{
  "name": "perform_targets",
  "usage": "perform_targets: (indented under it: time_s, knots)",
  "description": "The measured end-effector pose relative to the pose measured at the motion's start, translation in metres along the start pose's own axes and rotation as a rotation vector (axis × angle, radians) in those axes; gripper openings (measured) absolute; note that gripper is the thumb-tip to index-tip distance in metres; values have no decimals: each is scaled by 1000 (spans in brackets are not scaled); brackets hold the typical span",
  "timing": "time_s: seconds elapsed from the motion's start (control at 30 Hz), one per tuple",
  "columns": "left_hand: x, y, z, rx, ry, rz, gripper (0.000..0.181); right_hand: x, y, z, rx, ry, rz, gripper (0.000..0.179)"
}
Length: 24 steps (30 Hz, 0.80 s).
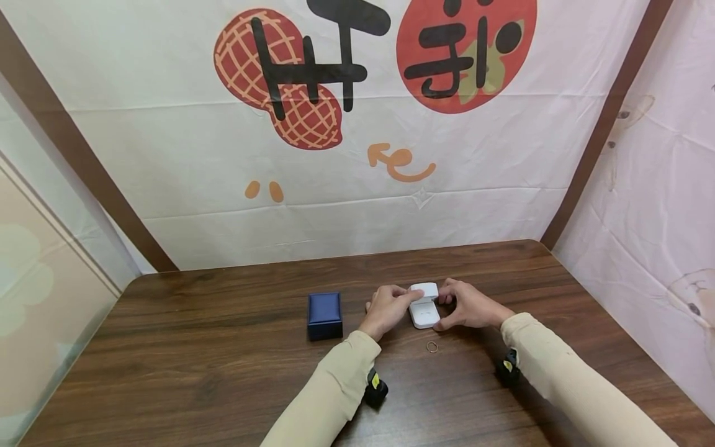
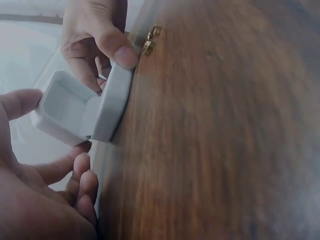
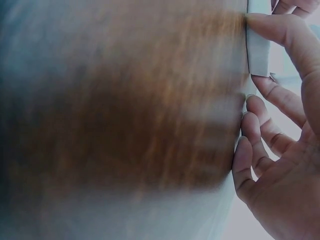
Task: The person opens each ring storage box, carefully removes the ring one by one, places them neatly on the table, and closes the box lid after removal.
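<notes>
A small white ring box [image 1: 424, 316] stands with its lid raised on the wooden table. My left hand [image 1: 388, 308] pinches the lid between thumb and a finger, as the left wrist view shows at the lid [image 2: 62, 107]. On the other side, my right hand [image 1: 472, 305] grips the base, its thumb at the front end and a finger toward the hinge end; the right wrist view shows only the edge of the box [image 3: 259, 50]. In front of the box, apart from both hands, a thin gold-coloured ring [image 1: 432, 347] lies on the table.
A closed dark blue box [image 1: 324, 315] stands left of my left hand. Behind the table [image 1: 223, 372] hangs a white printed cloth [image 1: 346, 223], with more cloth at both sides. Each wrist wears a small black camera.
</notes>
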State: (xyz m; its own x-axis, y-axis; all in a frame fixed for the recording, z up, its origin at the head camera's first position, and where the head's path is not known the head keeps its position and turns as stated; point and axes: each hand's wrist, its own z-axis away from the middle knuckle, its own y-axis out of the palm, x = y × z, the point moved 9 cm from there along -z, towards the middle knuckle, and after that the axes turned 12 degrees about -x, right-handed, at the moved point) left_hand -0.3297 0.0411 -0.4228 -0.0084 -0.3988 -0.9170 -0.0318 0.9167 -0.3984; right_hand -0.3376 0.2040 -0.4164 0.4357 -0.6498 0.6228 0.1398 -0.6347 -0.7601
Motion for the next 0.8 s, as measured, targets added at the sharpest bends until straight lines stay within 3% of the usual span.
perform_targets:
  time_s: [0.3,0.5,0.8]
  knots:
    - [-4,2,4,63,139,-63,45,-2,1,0,11,5,-11,38]
    - [-4,1,5,92,165,-86,42,-1,0,1,10,3,-18,37]
    - [-4,2,6,142,190,-131,50,1,3,0,28,-11,-24,36]
